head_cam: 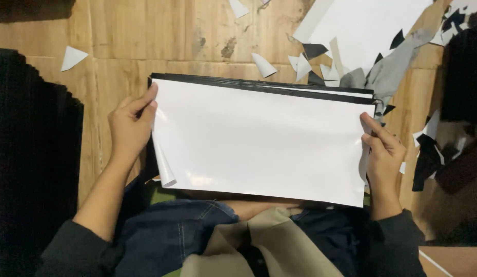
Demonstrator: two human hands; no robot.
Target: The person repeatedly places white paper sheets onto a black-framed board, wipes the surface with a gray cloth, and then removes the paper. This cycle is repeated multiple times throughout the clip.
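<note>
A stack of glossy white sheets (259, 138) with black undersides lies across my lap and the wooden floor (146, 36). My left hand (130, 125) grips the stack's left edge, fingers on its top left corner. My right hand (382, 151) clasps the right edge. The bottom left corner of the top sheet curls up. Black edges of the lower sheets show along the far side of the stack.
White and black paper offcuts (320, 64) litter the floor at the upper right, beside a large white sheet (366, 25) and a grey cloth (392, 72). A dark mass (33, 154) sits at the left. More black scraps (428, 159) lie at the right.
</note>
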